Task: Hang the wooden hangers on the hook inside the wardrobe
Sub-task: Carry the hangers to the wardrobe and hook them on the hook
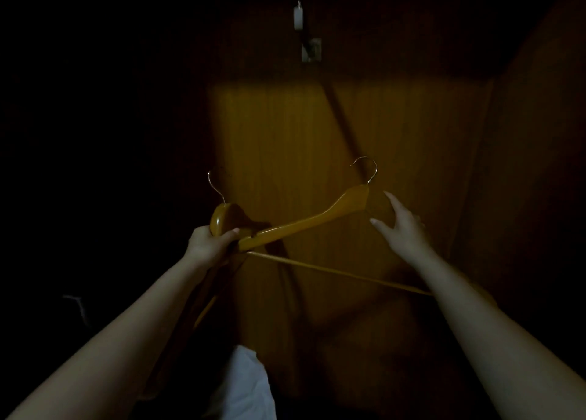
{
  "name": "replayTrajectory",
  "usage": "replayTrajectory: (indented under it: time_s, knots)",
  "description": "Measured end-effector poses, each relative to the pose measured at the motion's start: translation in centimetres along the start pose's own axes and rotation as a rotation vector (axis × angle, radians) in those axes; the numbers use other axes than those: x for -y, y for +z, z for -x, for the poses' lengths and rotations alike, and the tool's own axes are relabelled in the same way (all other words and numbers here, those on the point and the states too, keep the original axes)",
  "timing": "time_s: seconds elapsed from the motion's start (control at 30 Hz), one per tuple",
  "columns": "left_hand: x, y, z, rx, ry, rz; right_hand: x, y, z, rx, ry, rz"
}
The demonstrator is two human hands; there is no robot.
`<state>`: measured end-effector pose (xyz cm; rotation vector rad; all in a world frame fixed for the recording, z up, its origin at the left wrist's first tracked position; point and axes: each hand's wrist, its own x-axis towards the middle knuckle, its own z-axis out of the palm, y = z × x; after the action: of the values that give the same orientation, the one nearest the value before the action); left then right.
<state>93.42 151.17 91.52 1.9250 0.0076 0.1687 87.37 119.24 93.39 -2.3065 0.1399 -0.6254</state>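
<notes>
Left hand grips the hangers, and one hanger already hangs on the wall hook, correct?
Not quite. The left hand does grip the hangers, but the head view shows the wall hook carrying no hanger yet.

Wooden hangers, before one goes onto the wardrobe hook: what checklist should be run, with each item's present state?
1. Left hand grips the hangers: ok.
2. Right hand holds the front hanger: not ok, fingers straight beside its shoulder.
3. Front hanger's metal hook free, pointing up: ok.
4. Wardrobe hook bare: ok, nothing visibly hangs on it.
5. Front hanger untangled from the others: cannot tell, too dark where they meet.
</notes>
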Motion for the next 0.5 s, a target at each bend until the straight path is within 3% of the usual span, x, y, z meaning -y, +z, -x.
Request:
replayTrajectory:
  time_s: [0.23,0.5]
  knots:
    - [-3.5,-2.1,-3.2,-0.048,0.071,0.004,3.5,-1.9,-6.4,-0.193,-0.033,-0.109]
    - [-7.0,-2.8,-5.6,-0.028,0.102,-0.079,8.0,-0.6,-12.5,-0.248,-0.057,-0.114]
